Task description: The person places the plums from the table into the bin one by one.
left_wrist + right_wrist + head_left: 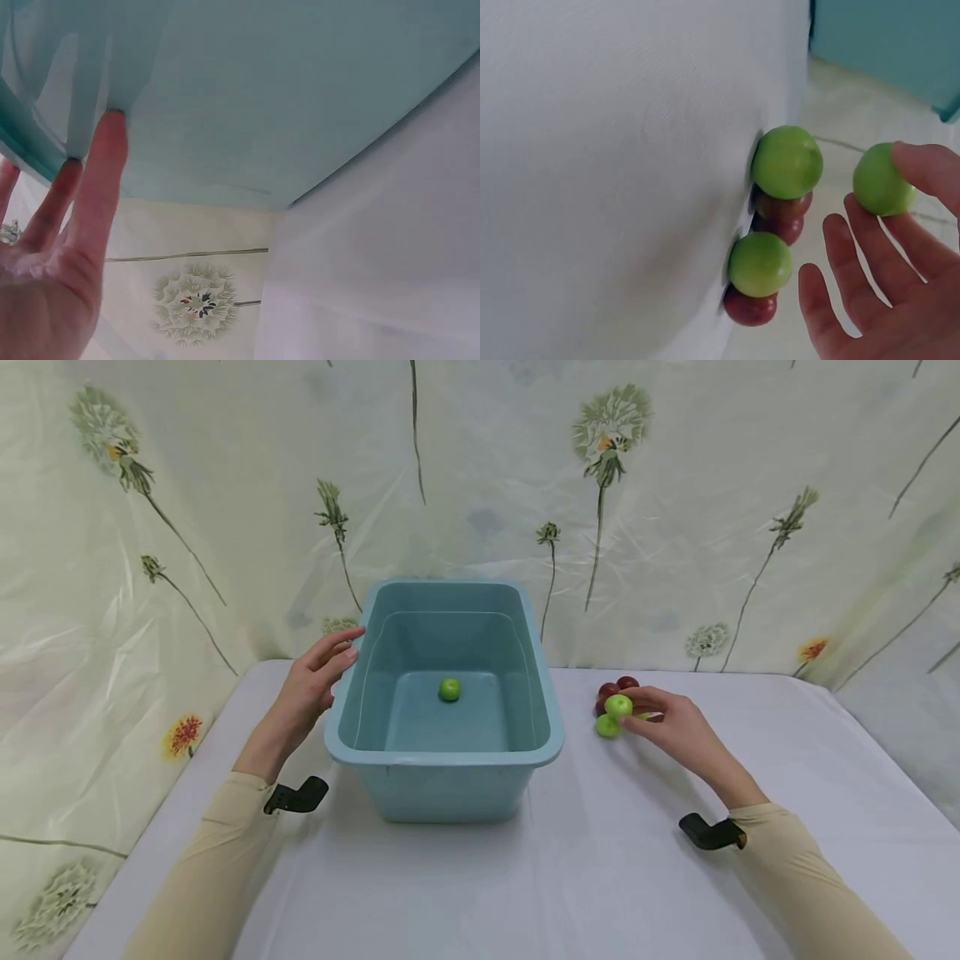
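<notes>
Clustering behind held green fruit (618, 706): red plums (608, 691), perhaps.

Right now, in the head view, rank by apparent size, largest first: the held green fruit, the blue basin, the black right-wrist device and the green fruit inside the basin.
1. Blue basin
2. Black right-wrist device
3. Held green fruit and green fruit inside the basin: too alike to rank

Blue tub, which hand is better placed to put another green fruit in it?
Probably the right hand: it pinches a raised green fruit beside the tub, while the left hand only touches the tub.
</notes>
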`<control>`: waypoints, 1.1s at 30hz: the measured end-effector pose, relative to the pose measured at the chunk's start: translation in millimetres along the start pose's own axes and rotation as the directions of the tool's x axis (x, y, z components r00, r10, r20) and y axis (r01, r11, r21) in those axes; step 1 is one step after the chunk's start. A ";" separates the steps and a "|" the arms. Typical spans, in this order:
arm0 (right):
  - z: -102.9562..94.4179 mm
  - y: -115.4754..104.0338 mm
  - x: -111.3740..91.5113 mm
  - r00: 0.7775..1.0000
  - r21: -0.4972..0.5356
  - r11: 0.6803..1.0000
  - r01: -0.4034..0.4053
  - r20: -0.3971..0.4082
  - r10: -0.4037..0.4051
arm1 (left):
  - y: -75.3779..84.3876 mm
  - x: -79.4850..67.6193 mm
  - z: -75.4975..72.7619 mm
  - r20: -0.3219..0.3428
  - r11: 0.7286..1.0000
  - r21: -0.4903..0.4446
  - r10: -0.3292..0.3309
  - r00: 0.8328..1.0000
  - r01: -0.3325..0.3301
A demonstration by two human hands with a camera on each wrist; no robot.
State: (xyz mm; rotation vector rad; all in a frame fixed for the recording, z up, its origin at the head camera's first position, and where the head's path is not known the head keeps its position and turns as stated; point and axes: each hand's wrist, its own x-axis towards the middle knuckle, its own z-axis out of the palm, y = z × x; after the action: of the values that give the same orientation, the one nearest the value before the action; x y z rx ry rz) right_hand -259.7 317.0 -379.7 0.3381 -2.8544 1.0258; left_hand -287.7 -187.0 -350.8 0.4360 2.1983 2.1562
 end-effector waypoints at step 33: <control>18.8 -38.0 16.1 0.990 0.137 0.988 0.069 -0.128 -0.052 | 3.0 3.8 -4.7 0.026 0.998 0.065 0.020 0.999 -0.021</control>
State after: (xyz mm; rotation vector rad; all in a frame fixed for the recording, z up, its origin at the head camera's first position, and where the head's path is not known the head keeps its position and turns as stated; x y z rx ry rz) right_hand -266.4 273.8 -368.2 0.3563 -2.6523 1.1966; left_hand -291.9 -190.7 -347.0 0.4881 2.2660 2.0812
